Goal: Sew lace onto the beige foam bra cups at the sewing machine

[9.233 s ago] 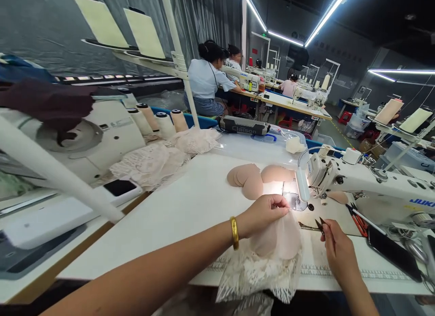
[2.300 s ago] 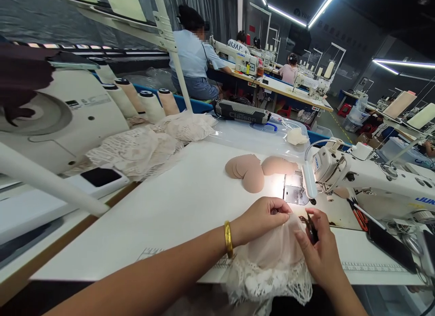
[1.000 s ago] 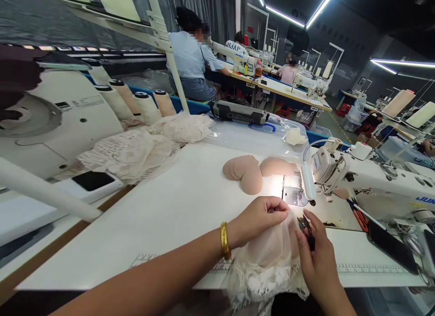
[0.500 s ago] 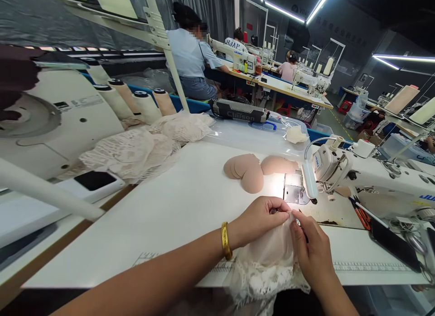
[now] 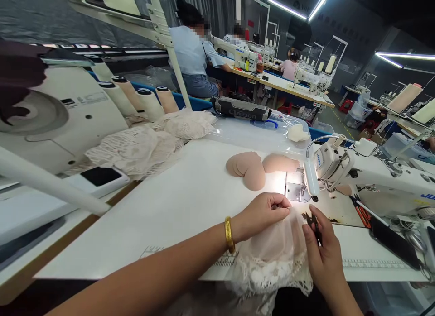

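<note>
My left hand (image 5: pixel 263 214), with a gold bangle on its wrist, pinches the top edge of a pale pink lace garment piece (image 5: pixel 275 257) that drapes over the front of the white table (image 5: pixel 176 203). Just to the right, my right hand (image 5: pixel 321 255) is closed on small black thread snips (image 5: pixel 313 222), whose tips point up beside the fabric edge. Ahead of both hands stands the white sewing machine (image 5: pixel 367 175), its lamp shining on the needle plate (image 5: pixel 294 191).
Three beige foam cups (image 5: pixel 253 166) lie beyond my hands. A heap of lace (image 5: pixel 142 146) and thread cones (image 5: pixel 149 103) sit at the left. A dark phone (image 5: pixel 390 241) and red-handled scissors (image 5: pixel 360 213) lie at the right. Other people sew at tables behind.
My right hand has drawn back a little to the right from the fabric edge, so the snips show again. My left hand keeps its pinch on the lace piece.
</note>
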Demonstrator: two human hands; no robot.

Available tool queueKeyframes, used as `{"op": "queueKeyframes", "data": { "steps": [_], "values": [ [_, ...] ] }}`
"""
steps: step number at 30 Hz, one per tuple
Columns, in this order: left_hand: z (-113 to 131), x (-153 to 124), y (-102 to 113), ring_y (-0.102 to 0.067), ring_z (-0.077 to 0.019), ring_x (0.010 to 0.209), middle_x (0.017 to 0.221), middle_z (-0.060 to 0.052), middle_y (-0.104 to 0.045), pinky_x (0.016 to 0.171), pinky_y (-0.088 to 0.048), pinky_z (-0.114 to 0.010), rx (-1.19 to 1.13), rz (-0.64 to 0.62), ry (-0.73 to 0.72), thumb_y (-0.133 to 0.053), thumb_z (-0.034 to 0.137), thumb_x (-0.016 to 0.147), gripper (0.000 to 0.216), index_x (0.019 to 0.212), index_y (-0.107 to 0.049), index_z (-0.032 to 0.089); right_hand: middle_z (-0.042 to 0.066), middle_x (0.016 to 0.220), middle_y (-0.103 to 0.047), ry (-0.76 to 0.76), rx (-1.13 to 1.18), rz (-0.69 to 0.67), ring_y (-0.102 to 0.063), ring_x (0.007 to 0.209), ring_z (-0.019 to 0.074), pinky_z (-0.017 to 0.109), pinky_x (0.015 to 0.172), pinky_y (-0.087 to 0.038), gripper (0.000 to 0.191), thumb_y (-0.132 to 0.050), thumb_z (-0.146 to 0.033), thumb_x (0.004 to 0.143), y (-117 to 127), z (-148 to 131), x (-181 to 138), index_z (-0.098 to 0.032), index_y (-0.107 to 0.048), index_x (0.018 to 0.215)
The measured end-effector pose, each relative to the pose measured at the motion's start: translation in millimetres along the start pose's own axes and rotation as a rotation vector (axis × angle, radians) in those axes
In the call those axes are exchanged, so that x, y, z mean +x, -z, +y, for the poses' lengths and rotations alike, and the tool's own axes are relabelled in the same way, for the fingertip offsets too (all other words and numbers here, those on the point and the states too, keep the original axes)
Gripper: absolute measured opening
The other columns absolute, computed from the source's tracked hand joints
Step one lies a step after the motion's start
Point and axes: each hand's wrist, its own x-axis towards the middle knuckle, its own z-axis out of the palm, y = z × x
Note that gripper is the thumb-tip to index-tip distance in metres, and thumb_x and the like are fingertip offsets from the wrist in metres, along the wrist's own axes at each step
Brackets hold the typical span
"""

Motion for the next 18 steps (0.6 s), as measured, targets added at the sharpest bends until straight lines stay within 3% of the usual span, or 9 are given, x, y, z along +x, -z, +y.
{"op": "queueKeyframes", "data": {
  "steps": [5,12,18],
  "values": [
    [-0.8,0.1,-2.8,-0.05,-0.0142,0.071,0.074,0.0,-0.06,0.064,-0.039,-0.025,-0.023,-0.015,-0.031,-0.063,0.034,0.073,0.02,0.079,-0.07,0.016,0.008,0.125,-0.072,-0.078,-0.043,-0.091,-0.074,0.093,0.018,0.027,0.079,-0.062,0.04,-0.052,-0.031,0.103,-14.1,4.4,0.9,-0.026,-0.052,0.142],
    [-0.6,-1.0,-0.7,-0.052,-0.015,0.073,0.076,0.0,-0.061,0.065,-0.04,-0.025,-0.018,-0.017,-0.041,-0.062,0.034,0.074,0.021,0.079,-0.071,0.016,0.008,0.122,-0.073,-0.087,-0.034,-0.085,-0.073,0.101,0.0205,0.032,0.086,-0.06,0.036,-0.05,-0.029,0.103,-19.2,0.7,3.8,-0.025,-0.055,0.138],
    [-3.9,0.3,-1.4,-0.052,-0.0148,0.071,0.074,0.0,-0.062,0.065,-0.04,-0.025,0.04,-0.009,-0.04,-0.061,0.032,0.072,0.019,0.076,-0.07,0.016,0.006,0.105,-0.072,-0.046,0.034,-0.048,-0.071,0.088,0.0178,0.029,0.074,-0.058,0.03,-0.051,-0.025,0.103,-20.0,2.7,4.7,-0.027,-0.062,0.131]
  ]
}}
